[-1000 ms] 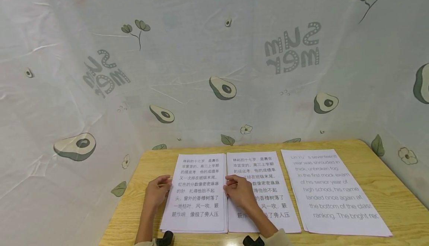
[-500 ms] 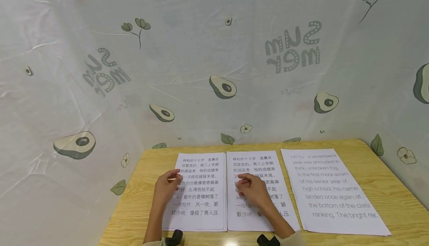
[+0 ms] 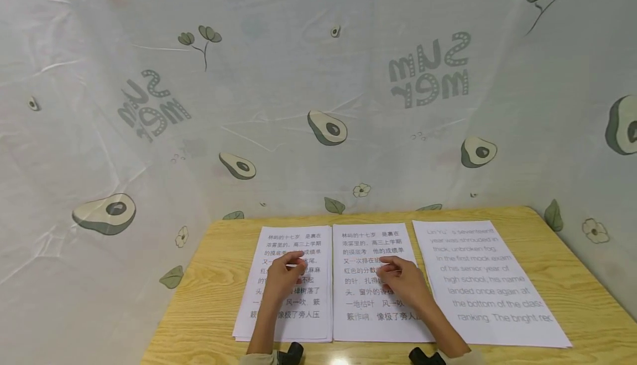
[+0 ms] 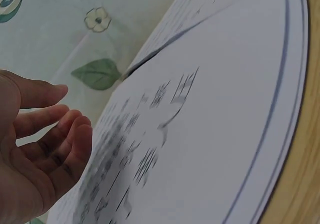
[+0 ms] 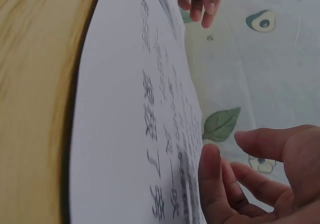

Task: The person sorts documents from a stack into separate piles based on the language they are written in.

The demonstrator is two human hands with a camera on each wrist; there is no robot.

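Observation:
Above the left stack of paper [image 3: 303, 330], printed with large Chinese characters, hovers my left hand [image 3: 282, 281], its fingers loosely bent. In the left wrist view nothing lies between thumb and fingers of that hand [image 4: 45, 144]. The right side of the middle stack of paper [image 3: 370, 330], with the same print, is partly covered by my right hand [image 3: 409, 283]. A gap shows between thumb and fingertips of that hand [image 5: 265, 184] in the right wrist view, and it holds nothing. Further right lies a third stack of paper [image 3: 512, 334] with English text.
The stacks lie side by side on a yellow wood-grain table [image 3: 194, 309]. A pale cloth [image 3: 278, 88] printed with avocados, leaves and flowers hangs behind and at the sides. Dark wrist devices sit on both wrists, close to the table's front edge.
Both hands have moved right: the left from the left stack's left edge to over its middle, the right from the seam between two stacks toward the middle stack's right side.

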